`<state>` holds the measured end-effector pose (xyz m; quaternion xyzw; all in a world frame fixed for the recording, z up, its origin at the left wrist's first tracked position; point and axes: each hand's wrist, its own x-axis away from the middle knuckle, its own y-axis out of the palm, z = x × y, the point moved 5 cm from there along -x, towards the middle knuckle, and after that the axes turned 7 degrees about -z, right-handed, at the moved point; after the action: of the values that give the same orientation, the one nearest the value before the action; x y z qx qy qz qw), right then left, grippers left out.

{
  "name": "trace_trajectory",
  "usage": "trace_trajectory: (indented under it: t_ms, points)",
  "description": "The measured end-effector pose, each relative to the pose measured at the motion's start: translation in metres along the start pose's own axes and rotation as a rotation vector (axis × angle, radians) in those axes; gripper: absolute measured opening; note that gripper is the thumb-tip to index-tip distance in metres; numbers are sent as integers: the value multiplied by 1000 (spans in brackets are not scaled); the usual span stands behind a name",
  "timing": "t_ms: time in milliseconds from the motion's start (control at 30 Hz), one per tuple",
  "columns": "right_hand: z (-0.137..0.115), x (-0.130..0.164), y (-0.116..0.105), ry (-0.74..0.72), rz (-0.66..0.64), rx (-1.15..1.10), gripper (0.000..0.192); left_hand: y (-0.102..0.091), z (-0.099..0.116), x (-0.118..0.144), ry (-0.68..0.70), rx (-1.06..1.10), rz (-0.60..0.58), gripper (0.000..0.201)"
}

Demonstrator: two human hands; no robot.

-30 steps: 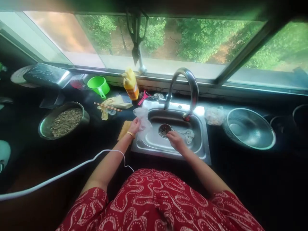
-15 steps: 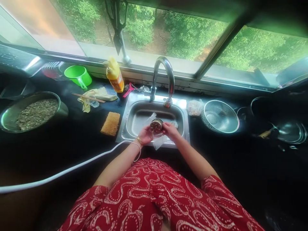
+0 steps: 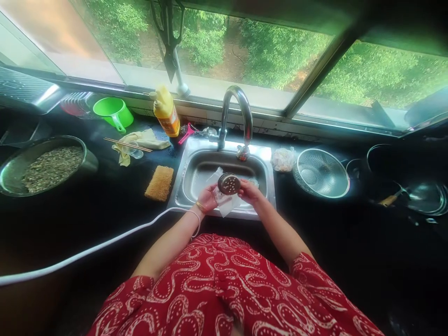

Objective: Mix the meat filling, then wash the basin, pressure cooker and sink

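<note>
Over the front of the sink, my right hand (image 3: 249,192) is closed on the edge of a round, dark metal sink strainer (image 3: 229,184). Its face with small holes is turned up towards me. To the left, my left hand (image 3: 207,199) is closed on a clear plastic bag (image 3: 227,206), which hangs below the strainer; some of its fingertips are hidden. The steel sink (image 3: 179,193) lies under both hands. More clear plastic shows inside the basin, behind the strainer.
A curved faucet (image 3: 248,112) rises behind the basin. Left are a loofah sponge (image 3: 159,183), yellow bottle (image 3: 167,114), green mug (image 3: 114,113) and steel bowl (image 3: 90,161) of grainy stuff. A colander (image 3: 322,172) stands right. A white hose (image 3: 105,241) crosses the left side.
The strainer has turned in my right hand, so more of its holed face shows. My left hand has drawn slightly left, away from it.
</note>
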<state>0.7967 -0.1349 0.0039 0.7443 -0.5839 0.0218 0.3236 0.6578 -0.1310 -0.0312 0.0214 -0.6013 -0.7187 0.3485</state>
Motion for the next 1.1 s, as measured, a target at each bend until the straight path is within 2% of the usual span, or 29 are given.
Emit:
trace_trajectory:
  t_ms: [300, 400, 533, 700, 833, 967, 1100]
  points:
    - [-6, -2, -11, 16, -30, 77, 43, -5, 0, -7, -36, -66, 29, 35]
    - [-7, -2, -12, 0, -30, 66, 43, -6, 3, -9, -5, -109, 54, 36]
    - [-8, -2, -11, 34, -49, 157, 43, -4, 9, -10, 45, -94, 95, 37]
    - [-12, -2, -8, 12, -65, -23, 43, -2, 8, -13, -10, -106, 87, 42]
    - [-4, -5, -6, 46, -73, 62, 36, -4, 9, -14, 34, -170, 102, 40]
    - [2, -6, -8, 49, -30, 108, 41, -7, 11, -15, 51, -49, 84, 35]
    - [0, -4, -6, 22, -77, 19, 40, -10, 9, -17, 19, 120, 4, 35]
